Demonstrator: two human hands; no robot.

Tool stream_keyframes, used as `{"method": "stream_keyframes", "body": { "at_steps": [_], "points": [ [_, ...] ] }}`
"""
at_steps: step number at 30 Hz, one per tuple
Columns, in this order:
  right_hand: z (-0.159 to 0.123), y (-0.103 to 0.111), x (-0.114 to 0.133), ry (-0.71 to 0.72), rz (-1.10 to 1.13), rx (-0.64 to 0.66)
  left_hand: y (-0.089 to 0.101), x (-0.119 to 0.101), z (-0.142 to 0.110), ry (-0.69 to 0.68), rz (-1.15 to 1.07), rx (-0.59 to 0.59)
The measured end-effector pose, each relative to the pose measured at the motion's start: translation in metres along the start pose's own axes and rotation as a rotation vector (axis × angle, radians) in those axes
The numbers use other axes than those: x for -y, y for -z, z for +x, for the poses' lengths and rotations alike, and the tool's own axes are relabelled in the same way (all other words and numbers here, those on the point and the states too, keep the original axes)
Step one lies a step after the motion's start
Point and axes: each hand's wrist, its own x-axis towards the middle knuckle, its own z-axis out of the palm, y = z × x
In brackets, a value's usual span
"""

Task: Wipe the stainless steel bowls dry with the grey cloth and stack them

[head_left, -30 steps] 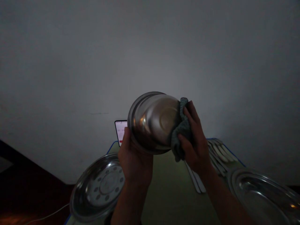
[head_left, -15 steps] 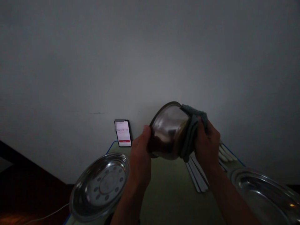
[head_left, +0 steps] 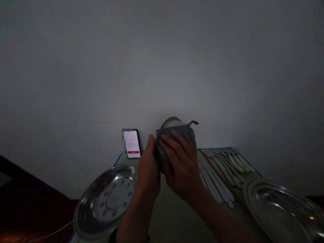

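Note:
My left hand [head_left: 150,167] grips a metal bowl [head_left: 171,119] by its left edge, tilted up above the table. Most of the bowl is hidden behind a grey-green cloth [head_left: 191,135], with only part of its rim showing at the top. Over the cloth lies my right hand [head_left: 181,165], its fingers extended and pressing the fabric against the bowl's side. One corner of the cloth sticks out to the upper right.
A shiny metal basin [head_left: 88,211] stands at the left and another basin [head_left: 275,209] at the right. Several metal utensils [head_left: 215,179] and white-handled utensils [head_left: 239,162] lie right of centre. A lit phone [head_left: 133,145] leans on the wall [head_left: 162,67] behind the table [head_left: 172,216].
My right hand and the cloth have moved left across the bowl, now covering most of it. The bowl has turned. More utensils show on the right.

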Motion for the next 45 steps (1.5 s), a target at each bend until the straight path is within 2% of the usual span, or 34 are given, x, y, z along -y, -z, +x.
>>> {"method": "stream_keyframes", "body": {
  "at_steps": [5,9,13,15,18,20,22,25,27,30,33,37,39,41,45],
  "points": [
    [-0.012,-0.015,-0.001,0.120,-0.016,-0.010,0.001,-0.008,0.007,0.082,-0.162,-0.035],
    [-0.026,-0.025,-0.017,0.099,-0.039,-0.039,0.005,0.000,0.017,0.169,-0.324,-0.056],
    [-0.030,-0.027,-0.040,-0.091,0.036,-0.086,0.006,0.013,0.023,0.115,-0.350,-0.025],
    [-0.024,-0.023,-0.050,-0.252,0.156,-0.163,0.005,0.016,0.023,0.090,-0.330,-0.016],
    [-0.013,-0.015,-0.058,-0.575,0.301,-0.246,0.002,0.015,0.019,0.082,-0.281,-0.010],
    [-0.008,-0.012,-0.054,-0.678,0.300,-0.243,0.001,0.015,0.017,0.065,-0.238,-0.029],
    [-0.007,-0.011,-0.042,-0.596,0.249,-0.193,0.001,0.015,0.015,0.032,-0.191,-0.044],
    [-0.007,-0.011,-0.020,-0.325,0.160,-0.045,0.003,0.018,0.014,0.023,-0.133,-0.064],
    [-0.006,-0.008,-0.012,-0.202,0.107,0.039,0.005,0.020,0.013,0.045,-0.081,-0.086],
    [-0.003,0.001,-0.017,-0.168,0.076,0.048,0.006,0.021,0.009,-0.004,0.100,-0.064],
    [0.001,0.010,-0.032,-0.251,0.128,-0.028,0.006,0.019,0.003,-0.047,0.281,-0.039],
    [0.005,0.016,-0.044,-0.413,0.253,-0.094,0.007,0.013,0.000,-0.041,0.339,-0.160],
    [0.006,0.017,-0.046,-0.503,0.309,-0.112,0.008,0.009,0.002,-0.074,0.279,-0.164],
    [0.004,0.015,-0.047,-0.605,0.348,-0.134,0.009,0.004,0.004,-0.092,0.140,-0.114],
    [-0.006,0.002,-0.047,-0.768,0.378,-0.228,0.007,-0.006,0.006,-0.008,-0.166,-0.064]
  ]
}}
